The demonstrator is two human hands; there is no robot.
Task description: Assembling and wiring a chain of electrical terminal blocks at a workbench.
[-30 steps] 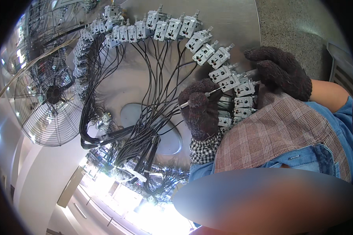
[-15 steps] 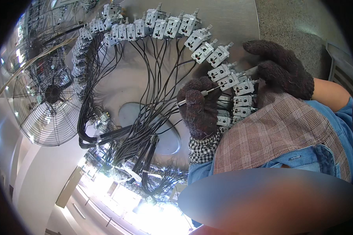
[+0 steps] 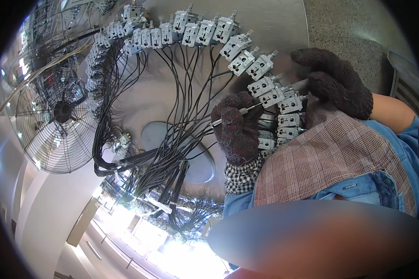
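My left hand [image 3: 237, 128], in a dark knitted glove, is closed round a slim screwdriver [image 3: 253, 108]. Its thin tip reaches the face of a grey metal switch block [image 3: 271, 96] with a cable in its row. To the right, my right hand [image 3: 342, 83], gloved alike, has its lower fingers bent against a grey metal shaft [image 3: 300, 85] at the block's far side. Its upper finger stretches out apart. More switch blocks [image 3: 288, 120] stand close together between my hands and the apron. Part of the grip is hidden by the gloves.
Several similar blocks [image 3: 205, 32] curve round the metal table [image 3: 274, 23]. Black cables [image 3: 172, 135] run from them into a thick bundle across a greyish oval [image 3: 200, 165]. A wire-caged fan [image 3: 62, 112] stands at the left. Speckled floor [image 3: 340, 28] lies beyond the table edge.
Almost nothing differs. Both hands and the blocks beside them appear shifted very slightly to the right, with the screwdriver still in my left hand.
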